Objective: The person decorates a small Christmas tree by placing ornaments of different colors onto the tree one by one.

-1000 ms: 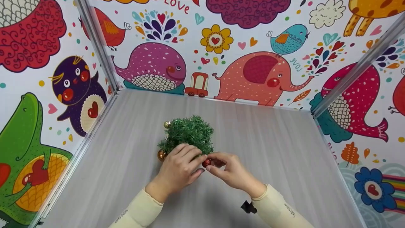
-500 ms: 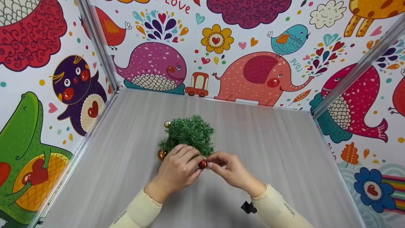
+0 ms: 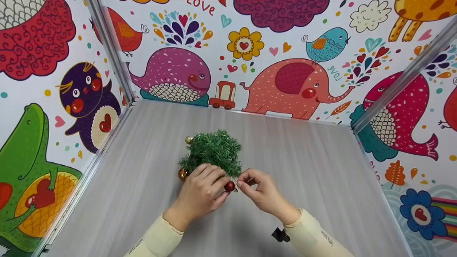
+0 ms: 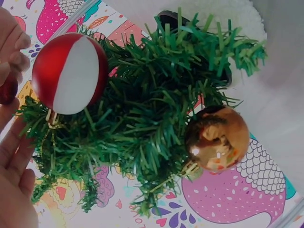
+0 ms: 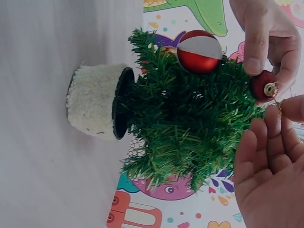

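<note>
In the head view, my left hand (image 3: 201,189) holds a small dark red Christmas ball (image 3: 229,186) beside a green artificial Christmas tree (image 3: 218,150). My right hand (image 3: 264,189) is just right of the ball. In the right wrist view, its thumb and finger pinch the thin gold hanging string (image 5: 278,108) at the ball's gold cap. The tree stands in a white fuzzy pot (image 5: 95,100) with a black rim. On its branches hang a red-and-white ball (image 4: 71,73), a shiny gold ball (image 4: 217,137) and a smaller gold ball (image 3: 189,140).
The tree stands on a grey wood-grain tabletop (image 3: 303,157). White panels with cartoon animals (image 3: 171,75) rise at the back and both sides, joined by metal corner posts (image 3: 110,53). A small black object (image 3: 281,234) sits at the right sleeve.
The red ball has passed from my right fingers to my left hand, and its gold cap now faces right. My right hand has shifted slightly right, to the string. The tree has stayed in place.
</note>
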Available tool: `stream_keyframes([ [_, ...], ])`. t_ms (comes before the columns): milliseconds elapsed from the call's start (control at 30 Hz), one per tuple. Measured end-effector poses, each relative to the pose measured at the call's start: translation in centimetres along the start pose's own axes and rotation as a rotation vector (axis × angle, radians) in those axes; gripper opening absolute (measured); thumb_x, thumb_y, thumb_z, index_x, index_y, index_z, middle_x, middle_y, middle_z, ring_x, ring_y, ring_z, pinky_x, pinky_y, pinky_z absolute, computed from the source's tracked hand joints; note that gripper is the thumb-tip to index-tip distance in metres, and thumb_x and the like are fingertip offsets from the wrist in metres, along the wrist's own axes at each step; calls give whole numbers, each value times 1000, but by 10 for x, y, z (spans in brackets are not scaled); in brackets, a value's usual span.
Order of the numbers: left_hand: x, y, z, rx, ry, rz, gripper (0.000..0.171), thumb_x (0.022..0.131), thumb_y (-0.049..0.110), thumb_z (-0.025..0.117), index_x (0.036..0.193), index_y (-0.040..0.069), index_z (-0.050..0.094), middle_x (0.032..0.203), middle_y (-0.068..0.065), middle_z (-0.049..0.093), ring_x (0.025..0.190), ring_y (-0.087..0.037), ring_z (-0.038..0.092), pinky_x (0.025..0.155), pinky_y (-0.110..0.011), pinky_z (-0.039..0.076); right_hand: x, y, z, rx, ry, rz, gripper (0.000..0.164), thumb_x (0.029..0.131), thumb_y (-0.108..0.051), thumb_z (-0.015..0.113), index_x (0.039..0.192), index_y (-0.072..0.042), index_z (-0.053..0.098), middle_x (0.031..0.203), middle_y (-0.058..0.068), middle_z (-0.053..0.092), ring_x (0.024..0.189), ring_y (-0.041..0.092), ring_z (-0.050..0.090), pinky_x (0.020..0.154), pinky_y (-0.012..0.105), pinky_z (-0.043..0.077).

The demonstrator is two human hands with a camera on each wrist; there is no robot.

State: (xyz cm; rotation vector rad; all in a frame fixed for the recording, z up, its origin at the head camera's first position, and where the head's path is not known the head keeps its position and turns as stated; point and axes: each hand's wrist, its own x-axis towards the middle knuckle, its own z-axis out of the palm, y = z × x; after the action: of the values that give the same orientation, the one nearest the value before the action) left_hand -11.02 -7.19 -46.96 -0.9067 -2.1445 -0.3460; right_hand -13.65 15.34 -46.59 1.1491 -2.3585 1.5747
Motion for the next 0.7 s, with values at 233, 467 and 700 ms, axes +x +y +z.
stream_keyframes([
  [233, 2, 4, 0, -69, 3, -48, 30, 76, 32, 80, 97, 12, 75, 102, -4, 67, 101, -23, 61, 96, -39, 44, 10, -32, -3, 34, 14, -62, 12, 89, 11, 63, 88, -1, 64, 79, 11, 66, 67, 21, 64, 64, 34, 54],
  [467, 4, 8, 1, -156, 17, -118, 29, 77, 35, 80, 97, 14, 76, 103, 0, 66, 101, -19, 60, 98, -39, 42, 9, -26, -3, 3, 9, -66, 12, 91, 8, 64, 91, -4, 65, 83, 5, 65, 71, 18, 62, 65, 34, 54],
  [700, 7, 11, 2, -201, 26, -178, 16, 79, 25, 81, 90, 15, 76, 99, 3, 67, 96, -16, 61, 97, -37, 42, 11, -10, -2, 36, -41, -120, 15, 95, 2, 63, 98, -12, 66, 91, -1, 65, 78, 14, 62, 67, 32, 54],
])
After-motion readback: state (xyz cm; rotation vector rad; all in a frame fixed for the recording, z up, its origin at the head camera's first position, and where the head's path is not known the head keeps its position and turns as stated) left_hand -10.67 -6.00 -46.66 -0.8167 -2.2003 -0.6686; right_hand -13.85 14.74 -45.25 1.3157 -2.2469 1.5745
